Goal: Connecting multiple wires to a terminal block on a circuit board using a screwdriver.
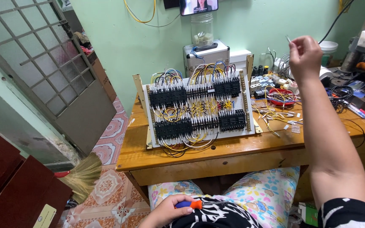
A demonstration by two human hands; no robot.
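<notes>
A white panel packed with black relay blocks and yellow, blue and black wires leans upright on a wooden table. My right hand is raised above the table's right side, fingers pinched on a small thin piece, likely a wire end. My left hand rests in my lap, closed around a screwdriver with an orange and blue handle, its shaft pointing right.
A red bowl and loose yellow wires lie right of the panel. A silver case with a glass jar stands behind it. Tools clutter the far right. A broom and a metal-grille door stand left.
</notes>
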